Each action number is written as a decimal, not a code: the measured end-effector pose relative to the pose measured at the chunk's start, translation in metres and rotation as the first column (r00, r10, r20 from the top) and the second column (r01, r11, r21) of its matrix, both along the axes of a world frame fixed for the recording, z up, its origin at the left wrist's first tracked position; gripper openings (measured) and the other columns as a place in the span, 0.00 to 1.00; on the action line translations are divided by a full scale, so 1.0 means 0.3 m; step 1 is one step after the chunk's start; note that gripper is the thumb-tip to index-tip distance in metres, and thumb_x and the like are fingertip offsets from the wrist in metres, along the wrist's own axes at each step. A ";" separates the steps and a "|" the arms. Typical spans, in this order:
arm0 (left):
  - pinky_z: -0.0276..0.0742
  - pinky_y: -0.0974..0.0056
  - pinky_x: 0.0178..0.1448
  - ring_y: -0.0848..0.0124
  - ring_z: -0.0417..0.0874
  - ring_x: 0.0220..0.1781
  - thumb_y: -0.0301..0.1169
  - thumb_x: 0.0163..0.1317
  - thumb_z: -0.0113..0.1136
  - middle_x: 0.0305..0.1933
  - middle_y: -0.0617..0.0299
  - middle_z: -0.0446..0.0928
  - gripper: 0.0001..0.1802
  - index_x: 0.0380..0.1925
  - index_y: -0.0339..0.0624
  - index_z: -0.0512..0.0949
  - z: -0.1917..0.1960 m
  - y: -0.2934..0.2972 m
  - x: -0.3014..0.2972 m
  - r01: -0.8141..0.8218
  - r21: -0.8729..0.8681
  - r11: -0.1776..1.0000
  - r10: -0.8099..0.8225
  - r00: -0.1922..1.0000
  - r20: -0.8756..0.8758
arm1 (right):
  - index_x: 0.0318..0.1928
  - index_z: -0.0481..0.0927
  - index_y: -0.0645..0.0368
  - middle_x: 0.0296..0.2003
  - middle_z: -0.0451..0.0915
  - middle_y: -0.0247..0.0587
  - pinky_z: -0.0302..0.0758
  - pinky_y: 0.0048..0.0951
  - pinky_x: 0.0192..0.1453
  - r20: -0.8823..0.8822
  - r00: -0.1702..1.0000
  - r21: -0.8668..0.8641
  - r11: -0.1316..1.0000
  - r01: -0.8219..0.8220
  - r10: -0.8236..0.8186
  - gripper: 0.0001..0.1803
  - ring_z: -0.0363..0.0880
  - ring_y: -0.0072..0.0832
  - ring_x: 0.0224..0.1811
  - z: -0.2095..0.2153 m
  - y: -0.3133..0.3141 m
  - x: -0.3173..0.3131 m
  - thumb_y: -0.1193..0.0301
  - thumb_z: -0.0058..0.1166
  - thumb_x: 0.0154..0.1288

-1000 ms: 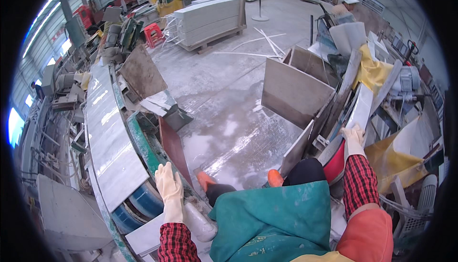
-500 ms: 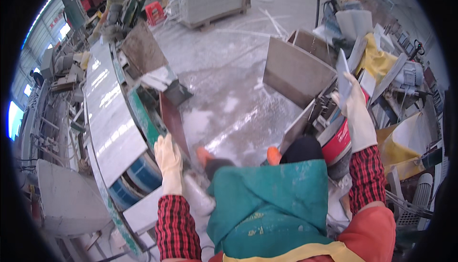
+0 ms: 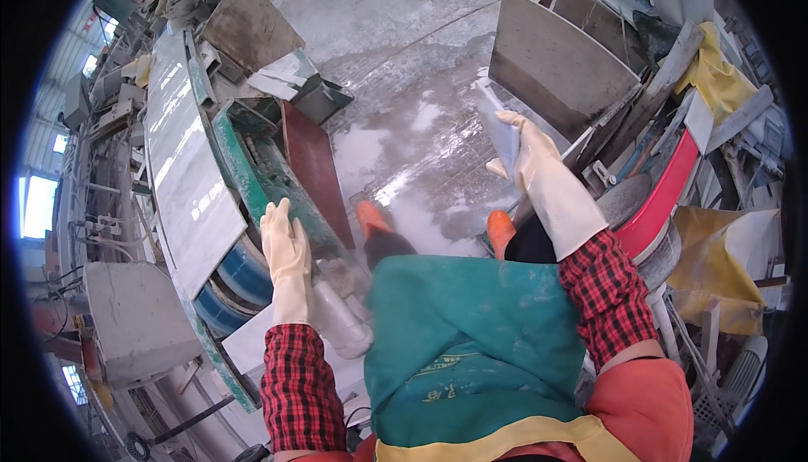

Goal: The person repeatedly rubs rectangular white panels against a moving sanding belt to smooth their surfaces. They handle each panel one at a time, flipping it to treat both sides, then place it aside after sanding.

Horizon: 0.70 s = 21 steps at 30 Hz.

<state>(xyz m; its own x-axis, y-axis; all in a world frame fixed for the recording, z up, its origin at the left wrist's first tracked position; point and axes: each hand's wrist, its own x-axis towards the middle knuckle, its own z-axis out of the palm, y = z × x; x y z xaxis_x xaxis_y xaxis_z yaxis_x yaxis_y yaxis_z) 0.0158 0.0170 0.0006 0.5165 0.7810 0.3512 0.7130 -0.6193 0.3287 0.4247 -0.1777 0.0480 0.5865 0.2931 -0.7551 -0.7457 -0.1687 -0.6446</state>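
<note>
My right hand (image 3: 543,167), in a cream rubber glove, is closed on a thin flat blue-grey piece (image 3: 502,135). Its thumb and fingers pinch the piece by the side, upright over the floor in front of me; its exact material I cannot make out. My left hand (image 3: 286,252), gloved alike, holds nothing visible. Its fingers stretch forward beside the green metal rail (image 3: 238,163) of a long conveyor-like machine. Along that machine lies a glossy pale stone slab (image 3: 189,184), left of my left hand. Blue rollers (image 3: 244,275) show under the slab's near end.
A large grey panel (image 3: 555,62) leans at the far right, among stacked boards. Nearer stands a round red-rimmed container (image 3: 665,201), below yellow sheeting (image 3: 720,66). A reddish-brown board (image 3: 311,167) slopes beside the machine. The floor (image 3: 404,125) is wet and white-streaked.
My right hand has swung left from above the clutter on the right, bringing the flat piece in front of me. The left hand stays by the rail. My view has tilted down.
</note>
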 end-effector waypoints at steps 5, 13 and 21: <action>0.65 0.48 0.74 0.41 0.72 0.69 0.23 0.65 0.58 0.64 0.35 0.75 0.23 0.61 0.38 0.76 0.060 -0.021 0.082 0.030 0.046 0.998 -0.029 0.999 -0.022 | 0.63 0.79 0.52 0.60 0.75 0.47 0.82 0.45 0.52 0.180 0.961 0.054 0.974 -0.221 0.209 0.37 0.76 0.40 0.52 0.036 -0.018 -0.027 0.58 0.73 0.50; 0.73 0.53 0.74 0.48 0.75 0.70 0.49 0.74 0.54 0.72 0.43 0.69 0.37 0.69 0.29 0.64 0.301 -0.122 0.854 0.437 -0.875 0.207 0.287 0.828 0.481 | 0.62 0.82 0.50 0.61 0.77 0.41 0.75 0.35 0.62 0.405 0.863 0.170 0.902 -0.397 0.303 0.35 0.74 0.36 0.62 0.087 -0.035 -0.048 0.64 0.73 0.50; 0.83 0.47 0.55 0.51 0.85 0.52 0.30 0.72 0.55 0.54 0.43 0.81 0.19 0.57 0.27 0.73 0.211 -0.176 1.141 0.592 -0.803 0.071 0.406 0.718 0.566 | 0.57 0.84 0.53 0.61 0.80 0.46 0.73 0.40 0.70 0.952 0.012 -0.266 0.844 -0.466 0.306 0.37 0.76 0.44 0.65 0.028 -0.087 0.017 0.66 0.75 0.39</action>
<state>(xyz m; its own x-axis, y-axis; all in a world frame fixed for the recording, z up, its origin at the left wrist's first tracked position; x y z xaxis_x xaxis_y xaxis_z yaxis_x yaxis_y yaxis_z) 0.3582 -0.0357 0.0638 0.7051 0.5847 -0.4013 0.0251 0.5450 0.8381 0.4297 -0.2039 0.0564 0.5387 0.7592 0.3652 0.6401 -0.0870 -0.7634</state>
